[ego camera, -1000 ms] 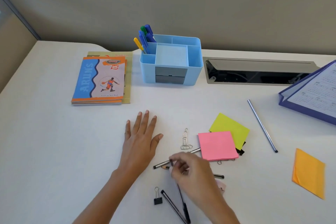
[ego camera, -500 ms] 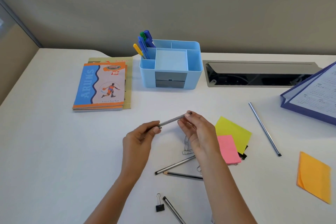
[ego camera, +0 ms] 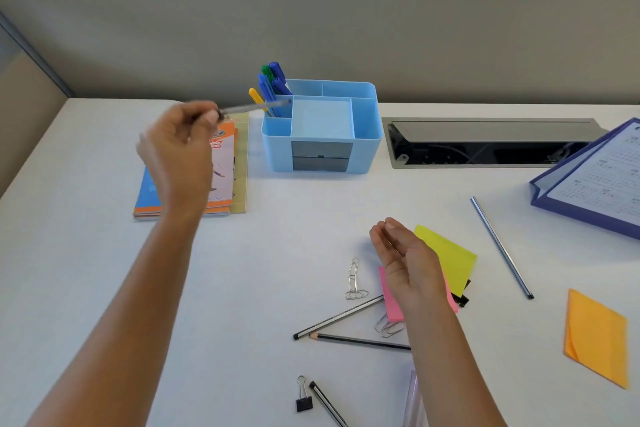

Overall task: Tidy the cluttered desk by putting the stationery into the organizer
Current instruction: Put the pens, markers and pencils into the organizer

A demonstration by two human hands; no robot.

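The left hand [ego camera: 176,146] is raised above the counter [ego camera: 104,253], over the stack of notebooks [ego camera: 225,180]; its fingers are curled and pinch one end of a grey pencil [ego camera: 254,107], though the hand is blurred and the exact grip is hard to read. The pencil lies nearly level and points right; its far end sits at the rim of the blue organizer [ego camera: 367,146], by the left rear compartment where the pens [ego camera: 273,87] stand upright; whether it touches the rim I cannot tell.

The right hand [ego camera: 405,263] is on edge with the palm turned left, fingers relaxed and only gently curved; it holds nothing. It covers part of the pink sticky pad [ego camera: 389,302] and the yellow sticky pad [ego camera: 450,253] from here; contact with either is not clear.

Loose on the counter near that hand: a chain of paper clips [ego camera: 353,279], two pencils [ego camera: 339,317] meeting at their left ends, and a binder clip [ego camera: 304,399] just beside another pencil [ego camera: 327,404] at the near edge; a long thin pencil [ego camera: 500,248] and an orange sticky pad [ego camera: 595,336] lie well apart to the right, with a blue folder [ego camera: 588,191] beyond them.
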